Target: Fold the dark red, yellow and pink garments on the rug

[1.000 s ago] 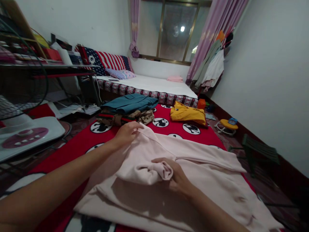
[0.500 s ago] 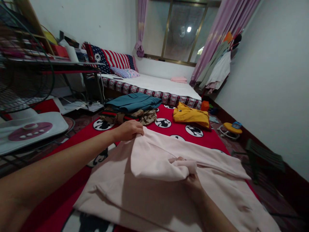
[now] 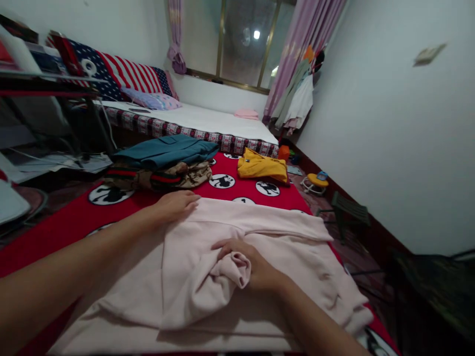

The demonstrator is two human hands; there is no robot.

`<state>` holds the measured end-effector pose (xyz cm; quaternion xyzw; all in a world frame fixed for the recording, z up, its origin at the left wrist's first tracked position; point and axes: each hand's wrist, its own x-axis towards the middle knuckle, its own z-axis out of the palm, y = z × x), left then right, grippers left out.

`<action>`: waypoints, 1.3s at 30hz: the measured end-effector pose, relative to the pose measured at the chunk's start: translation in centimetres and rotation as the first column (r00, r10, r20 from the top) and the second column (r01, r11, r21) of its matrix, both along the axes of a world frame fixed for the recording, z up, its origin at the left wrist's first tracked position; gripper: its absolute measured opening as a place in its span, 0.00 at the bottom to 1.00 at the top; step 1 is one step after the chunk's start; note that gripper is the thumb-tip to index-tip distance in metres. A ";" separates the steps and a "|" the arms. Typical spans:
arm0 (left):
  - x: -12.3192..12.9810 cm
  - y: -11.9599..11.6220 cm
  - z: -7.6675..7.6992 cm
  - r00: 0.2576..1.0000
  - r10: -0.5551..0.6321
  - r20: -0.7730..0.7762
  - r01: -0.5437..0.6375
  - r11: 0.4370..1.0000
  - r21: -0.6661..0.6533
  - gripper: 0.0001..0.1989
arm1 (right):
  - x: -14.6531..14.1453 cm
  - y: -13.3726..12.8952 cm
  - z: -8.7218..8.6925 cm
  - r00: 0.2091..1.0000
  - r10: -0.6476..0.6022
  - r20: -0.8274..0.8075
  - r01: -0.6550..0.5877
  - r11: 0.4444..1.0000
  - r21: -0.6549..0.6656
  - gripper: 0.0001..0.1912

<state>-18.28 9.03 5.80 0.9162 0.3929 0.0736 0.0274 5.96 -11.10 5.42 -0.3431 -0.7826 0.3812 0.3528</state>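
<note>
A pale pink sweatshirt [image 3: 282, 257] lies spread over the red blanket [image 3: 237, 195], one long sleeve stretched toward the right. My left hand [image 3: 178, 204] rests on its far left edge, fingers extended over the cloth. Near the middle, my right hand [image 3: 256, 264] is closed around the other sleeve, whose rolled cuff [image 3: 237, 269] sticks out beside the fingers. That sleeve is folded across the body of the garment and bunched in creases. The right thumb and some fingertips are hidden by cloth.
Beyond the sweatshirt, folded teal clothing [image 3: 166, 151] sits on camouflage-patterned clothing [image 3: 159, 177], with a folded yellow garment [image 3: 261, 165] to the right. A dark folding stool [image 3: 351, 207] and a small yellow-topped stool [image 3: 316, 181] stand right of the blanket. A desk [image 3: 48, 79] is left.
My right hand has drawn the sleeve across and down onto the body of the sweatshirt. My left hand has gone from pinching the edge to lying on it. The view has turned right.
</note>
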 end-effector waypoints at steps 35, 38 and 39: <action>3.9 -8.0 -0.4 0.900 -0.041 0.433 0.272 0.830 -0.487 0.11 | 19.8 -0.9 -0.5 0.453 -0.785 0.422 0.636 0.616 0.464 0.10; 3.2 -7.7 2.5 0.881 -0.017 0.473 0.275 0.831 -0.484 0.13 | 19.3 -1.3 1.3 0.490 -0.826 0.278 0.691 0.562 0.454 0.11; 2.9 -7.6 3.5 0.877 -0.011 0.481 0.269 0.841 -0.470 0.14 | 19.2 -1.5 2.1 0.497 -0.839 0.221 0.712 0.540 0.449 0.10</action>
